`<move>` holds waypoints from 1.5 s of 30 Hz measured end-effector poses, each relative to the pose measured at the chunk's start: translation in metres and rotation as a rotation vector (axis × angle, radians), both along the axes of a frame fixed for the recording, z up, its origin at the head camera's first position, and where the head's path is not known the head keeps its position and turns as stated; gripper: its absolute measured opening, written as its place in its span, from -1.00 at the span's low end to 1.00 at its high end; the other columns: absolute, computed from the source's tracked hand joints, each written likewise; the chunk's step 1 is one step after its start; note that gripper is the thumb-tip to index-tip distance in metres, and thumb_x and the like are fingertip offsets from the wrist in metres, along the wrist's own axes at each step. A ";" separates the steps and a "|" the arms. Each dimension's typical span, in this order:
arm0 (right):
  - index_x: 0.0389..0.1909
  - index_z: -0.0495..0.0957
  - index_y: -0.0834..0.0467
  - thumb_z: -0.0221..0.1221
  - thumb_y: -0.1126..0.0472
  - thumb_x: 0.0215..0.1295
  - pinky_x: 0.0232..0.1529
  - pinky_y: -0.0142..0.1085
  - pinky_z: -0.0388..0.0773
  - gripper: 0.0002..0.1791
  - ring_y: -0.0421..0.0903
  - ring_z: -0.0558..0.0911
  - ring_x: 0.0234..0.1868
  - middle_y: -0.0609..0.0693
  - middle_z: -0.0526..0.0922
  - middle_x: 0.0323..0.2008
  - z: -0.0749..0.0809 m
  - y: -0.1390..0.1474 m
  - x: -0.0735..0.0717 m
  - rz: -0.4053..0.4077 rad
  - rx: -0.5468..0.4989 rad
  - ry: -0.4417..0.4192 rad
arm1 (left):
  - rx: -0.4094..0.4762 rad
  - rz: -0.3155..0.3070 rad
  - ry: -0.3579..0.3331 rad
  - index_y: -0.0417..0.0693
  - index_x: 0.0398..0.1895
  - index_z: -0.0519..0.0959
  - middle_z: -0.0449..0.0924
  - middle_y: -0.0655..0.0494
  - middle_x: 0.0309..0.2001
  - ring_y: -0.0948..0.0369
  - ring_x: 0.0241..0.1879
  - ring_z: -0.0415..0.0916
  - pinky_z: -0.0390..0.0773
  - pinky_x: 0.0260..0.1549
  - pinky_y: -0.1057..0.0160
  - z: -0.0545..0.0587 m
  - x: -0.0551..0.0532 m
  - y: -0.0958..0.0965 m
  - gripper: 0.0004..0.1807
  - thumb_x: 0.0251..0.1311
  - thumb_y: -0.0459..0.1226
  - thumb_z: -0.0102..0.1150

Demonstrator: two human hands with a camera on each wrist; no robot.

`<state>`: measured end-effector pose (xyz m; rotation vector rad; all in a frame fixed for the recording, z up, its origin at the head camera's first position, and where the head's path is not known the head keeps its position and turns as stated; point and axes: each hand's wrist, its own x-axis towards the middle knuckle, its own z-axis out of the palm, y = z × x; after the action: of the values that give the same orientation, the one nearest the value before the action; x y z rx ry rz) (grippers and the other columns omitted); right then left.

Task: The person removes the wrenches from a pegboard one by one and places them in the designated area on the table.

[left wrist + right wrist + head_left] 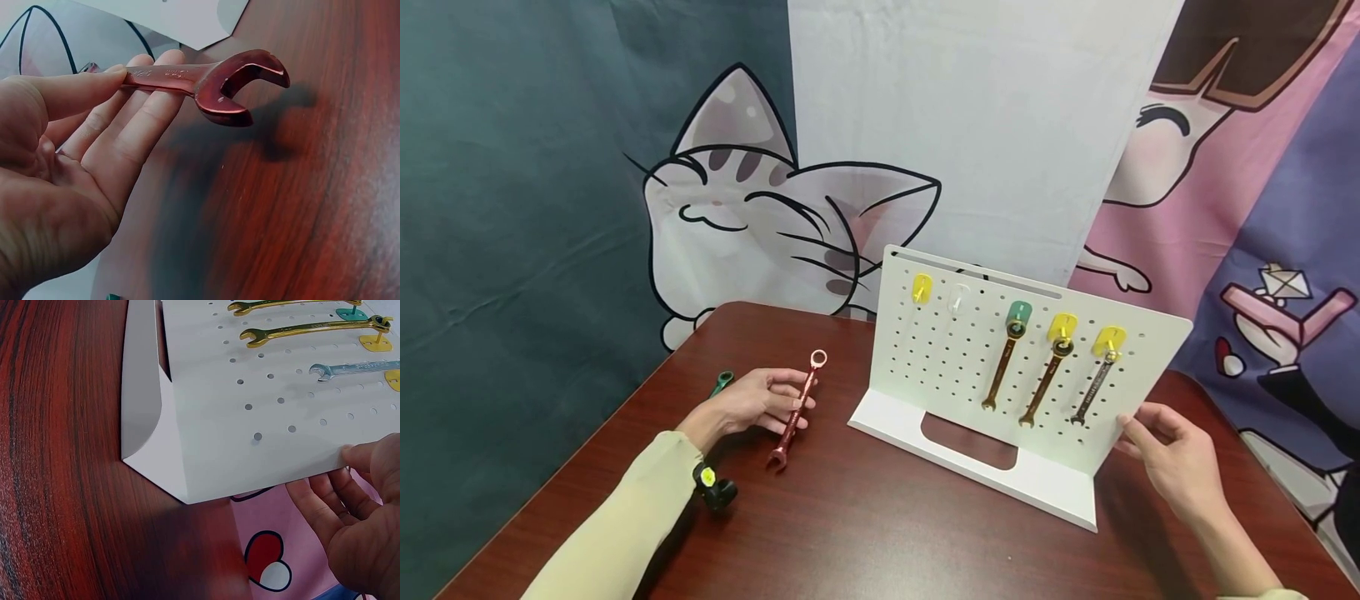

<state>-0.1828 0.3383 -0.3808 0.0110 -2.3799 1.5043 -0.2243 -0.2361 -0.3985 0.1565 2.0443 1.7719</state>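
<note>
My left hand (765, 402) pinches a red combination wrench (793, 417) between thumb and fingers, over the table left of the pegboard. Its open end (240, 87) points toward me, its ring end away. On the right, my right hand (1176, 454) grips the side edge of the white pegboard (940, 350), thumb on the front face and fingers behind. Two gold wrenches (1002, 367) and a silver wrench (1093, 390) hang from hooks on the board. A yellow hook (922, 288) and a clear hook (958, 298) at its left carry nothing.
A green wrench (722, 382) lies on the brown table (880, 533), partly hidden behind the left hand and wrist. The pegboard's base (887, 425) has a wide cutout. Behind the table hangs a printed cloth (970, 117) with cartoon figures.
</note>
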 end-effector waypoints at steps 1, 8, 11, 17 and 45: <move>-0.11 0.66 0.18 0.30 0.27 0.47 -0.35 -0.43 0.75 -0.93 -0.34 0.79 -0.44 -0.44 0.70 -0.35 0.000 0.000 0.000 0.003 -0.005 0.000 | -0.001 -0.002 0.001 -0.31 0.56 0.24 0.66 -0.37 0.18 0.02 -0.15 0.83 0.83 -0.20 0.07 0.000 0.000 -0.001 -0.35 0.47 -0.44 0.16; -0.14 0.68 0.13 0.31 0.29 0.46 -0.35 -0.41 0.76 -0.96 -0.33 0.80 -0.45 -0.42 0.72 -0.35 0.001 0.000 0.000 0.014 -0.026 0.007 | -0.003 -0.004 -0.001 -0.34 0.57 0.22 0.70 -0.32 0.13 0.01 -0.17 0.84 0.83 -0.22 0.08 0.000 0.003 -0.008 -0.36 0.48 -0.45 0.14; -0.13 0.67 0.15 0.30 0.29 0.46 -0.35 -0.42 0.76 -0.95 -0.33 0.80 -0.44 -0.42 0.71 -0.35 0.002 0.000 0.000 0.014 -0.019 0.010 | -0.009 -0.003 0.002 -0.34 0.57 0.22 0.71 -0.31 0.13 0.00 -0.16 0.84 0.83 -0.22 0.08 0.000 0.004 -0.011 -0.36 0.49 -0.45 0.13; -0.11 0.66 0.20 0.30 0.27 0.48 -0.34 -0.43 0.76 -0.91 -0.34 0.80 -0.44 -0.44 0.70 -0.35 0.002 0.000 0.001 0.007 0.008 0.002 | -0.013 -0.008 -0.009 -0.35 0.57 0.22 0.71 -0.31 0.13 0.02 -0.17 0.83 0.83 -0.20 0.08 -0.001 0.004 -0.018 -0.36 0.49 -0.44 0.12; -0.08 0.66 0.22 0.30 0.25 0.48 -0.36 -0.46 0.74 -0.88 -0.35 0.79 -0.44 -0.47 0.69 -0.35 0.001 0.000 0.000 -0.004 0.021 -0.012 | -0.119 -0.020 -0.037 -0.43 0.60 0.10 0.75 -0.13 0.11 0.08 -0.08 0.82 0.83 -0.14 0.10 -0.002 0.014 -0.081 -0.27 0.50 -0.36 0.15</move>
<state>-0.1824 0.3378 -0.3794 0.0027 -2.4036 1.4815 -0.2100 -0.3168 -0.4004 0.1071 2.1070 1.6236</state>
